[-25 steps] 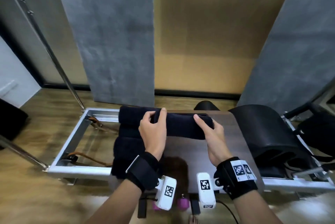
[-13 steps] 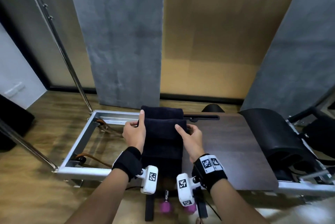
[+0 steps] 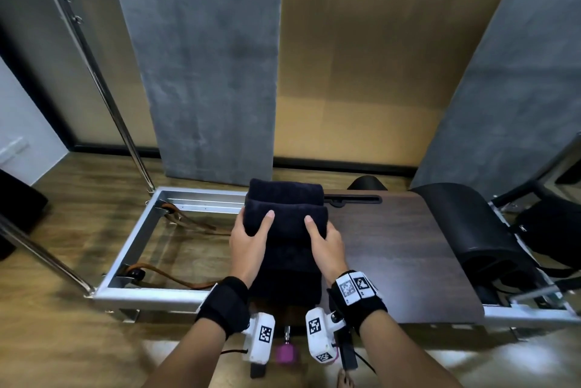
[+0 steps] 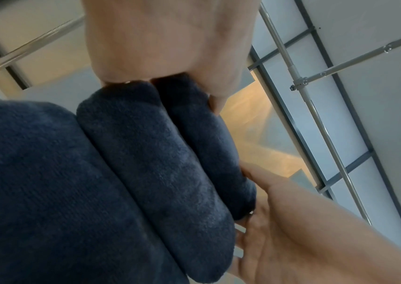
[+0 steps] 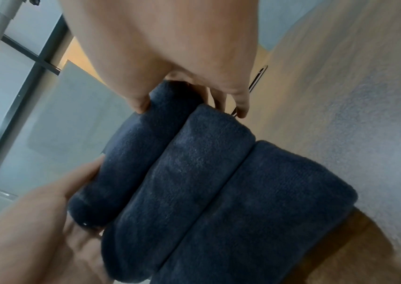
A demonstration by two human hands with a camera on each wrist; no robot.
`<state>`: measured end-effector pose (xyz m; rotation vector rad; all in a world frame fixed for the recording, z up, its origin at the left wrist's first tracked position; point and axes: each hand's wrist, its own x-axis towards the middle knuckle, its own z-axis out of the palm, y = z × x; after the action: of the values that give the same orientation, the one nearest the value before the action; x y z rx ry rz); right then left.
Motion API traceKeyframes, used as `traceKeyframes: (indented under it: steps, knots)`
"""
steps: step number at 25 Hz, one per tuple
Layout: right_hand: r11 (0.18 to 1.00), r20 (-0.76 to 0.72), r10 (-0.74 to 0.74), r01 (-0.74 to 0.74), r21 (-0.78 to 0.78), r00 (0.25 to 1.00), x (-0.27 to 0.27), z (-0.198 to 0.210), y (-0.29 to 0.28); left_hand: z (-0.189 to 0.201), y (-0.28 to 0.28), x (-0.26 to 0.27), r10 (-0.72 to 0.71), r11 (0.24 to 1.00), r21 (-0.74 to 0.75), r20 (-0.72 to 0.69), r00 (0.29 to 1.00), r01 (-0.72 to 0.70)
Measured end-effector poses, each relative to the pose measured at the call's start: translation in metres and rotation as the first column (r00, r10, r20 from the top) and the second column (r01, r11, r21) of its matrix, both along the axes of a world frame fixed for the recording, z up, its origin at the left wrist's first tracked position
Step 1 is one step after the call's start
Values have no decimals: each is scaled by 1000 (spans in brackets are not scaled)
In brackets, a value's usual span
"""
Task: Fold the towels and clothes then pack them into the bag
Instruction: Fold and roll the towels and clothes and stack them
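While it lies at the left end of the dark wooden worktop [image 3: 393,249], the folded navy terry towel [image 3: 284,221] has the left hand [image 3: 251,238] and right hand [image 3: 325,241] grasping its upper fold from opposite sides.

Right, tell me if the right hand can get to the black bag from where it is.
Probably yes. The right hand grips the folded towel; bare table lies between it and the black bag at the right end.
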<state>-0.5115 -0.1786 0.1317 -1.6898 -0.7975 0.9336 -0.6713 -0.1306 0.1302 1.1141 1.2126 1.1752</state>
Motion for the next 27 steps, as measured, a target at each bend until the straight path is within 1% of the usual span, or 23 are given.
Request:
traceKeyframes:
  steps: [5, 8, 10, 11, 12, 13, 14, 15, 16, 17, 18, 19, 20, 21, 22, 23, 24, 25, 27]
  knots:
    - [1000, -85, -20, 19, -10, 996, 4, 2, 2, 2, 2, 4, 35, 999, -15, -35, 999, -36]
    - [1000, -101, -22, 22, -8, 995, 10, 2, 1, 4, 0, 2, 29, 1000, 1, -30, 999, -29]
    - [1000, -86, -14, 13, -12, 996, 14, 3, -2, 7, -5, 2, 68, 998, 20, -61, 996, -67]
    - [1000, -79, -9, 8, -14, 997, 15, 4, -3, 10, -7, 3, 116, 993, 45, -105, 988, -112]
    - [1000, -76, -4, 3, -18, 997, 18, 4, -5, 13, -11, 5, 185, 980, 103, -157, 970, -171]
    - [1000, -75, 1, -3, -28, 997, 21, 5, -7, 17, -16, 9, 274, 952, 195, -203, 940, -235]
    - [999, -76, 3, -7, -40, 997, 26, 6, -10, 21, -22, 13, 369, 907, 303, -232, 900, -294]
    - [999, -82, 2, -6, -45, 997, 32, 8, -13, 25, -28, 19, 452, 850, 407, -236, 860, -335]
    - [999, -91, -4, 0, -40, 996, 40, 9, -17, 28, -35, 26, 502, 794, 498, -212, 839, -349]
    - [999, -98, -14, 11, -33, 995, 49, 12, -23, 29, -42, 36, 500, 756, 566, -173, 849, -330]
    - [999, -97, -25, 23, -25, 995, 58, 17, -31, 29, -49, 48, 441, 751, 596, -132, 888, -285]
    - [999, -87, -35, 33, -22, 996, 67, 22, -39, 30, -55, 59, 336, 781, 587, -109, 935, -212]
    - [999, -70, -47, 46, -19, 996, 80, 26, -49, 29, -62, 77, 200, 825, 556, -122, 972, -100]
    - [998, -51, -55, 54, -19, 997, 96, 29, -62, 27, -70, 97, 56, 862, 506, -171, 984, 39]
    - [998, -39, -59, 58, -24, 998, 114, 32, -76, 25, -77, 120, -89, 882, 433, -238, 967, 187]
    - [998, -42, -58, 57, -36, 997, 133, 33, -91, 21, -85, 144, -222, 876, 357, -296, 929, 323]
    - [997, -56, -52, 49, -57, 997, 154, 32, -107, 17, -93, 169, -329, 853, 293, -342, 880, 433]
    - [996, -76, -40, 34, -83, 996, 176, 31, -125, 13, -102, 194, -406, 821, 245, -384, 829, 516]
    - [990, -106, -23, 8, -142, 994, 216, 26, -159, 7, -120, 241, -500, 771, 155, -453, 738, 618]
